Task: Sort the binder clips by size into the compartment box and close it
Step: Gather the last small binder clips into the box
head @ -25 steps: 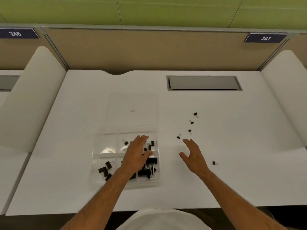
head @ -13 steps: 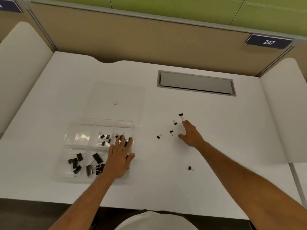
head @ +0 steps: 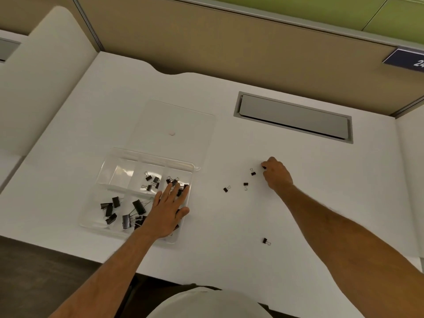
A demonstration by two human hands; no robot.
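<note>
Where clips lie: white desk [head: 298, 214] (cubicle)

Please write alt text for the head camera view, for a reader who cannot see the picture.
On a white desk, a person's right hand closes on a small black binder clip among four loose small clips, while the left hand rests flat on a clear compartment box partly filled with clips. Its lid lies open behind it.
</note>
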